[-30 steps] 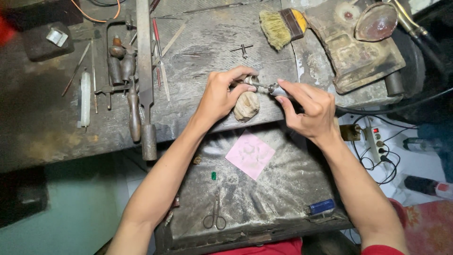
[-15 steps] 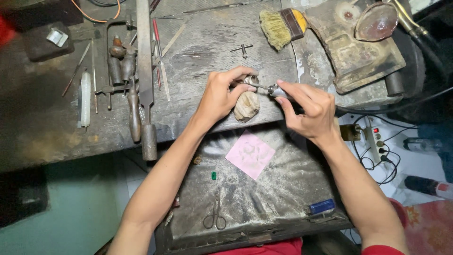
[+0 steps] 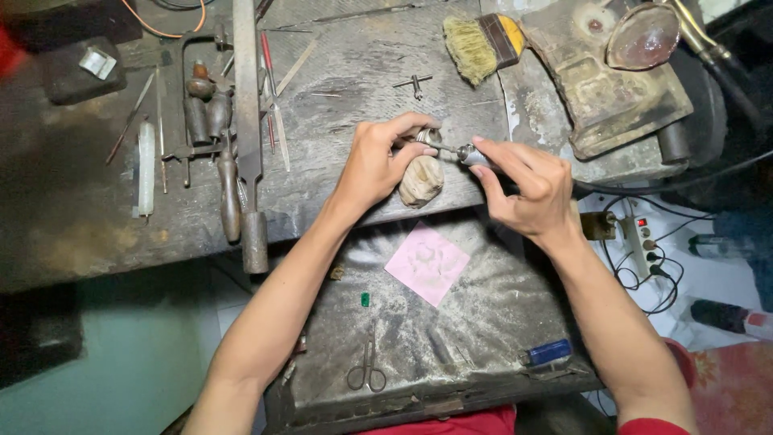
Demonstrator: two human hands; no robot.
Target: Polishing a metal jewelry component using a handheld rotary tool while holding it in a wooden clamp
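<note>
My left hand (image 3: 380,159) pinches a small metal piece (image 3: 424,136) against a worn wooden bench peg (image 3: 421,180) at the front edge of the dark workbench (image 3: 354,72). My right hand (image 3: 527,187) grips a slim rotary handpiece (image 3: 471,155) like a pen. Its thin bit points left and touches the small piece between my left fingertips. A black cable runs from the handpiece off to the right.
Files, a saw frame and hand tools (image 3: 229,137) lie at the left of the bench. A brush (image 3: 483,44) and a grimy machine (image 3: 616,76) sit at the back right. Below, a catch tray (image 3: 491,322) holds pink paper (image 3: 427,263), scissors (image 3: 367,370) and a blue lighter (image 3: 549,352). A power strip (image 3: 644,242) is on the floor.
Both hands stay at the bench peg; the handpiece tip shifts only slightly against the small piece.
</note>
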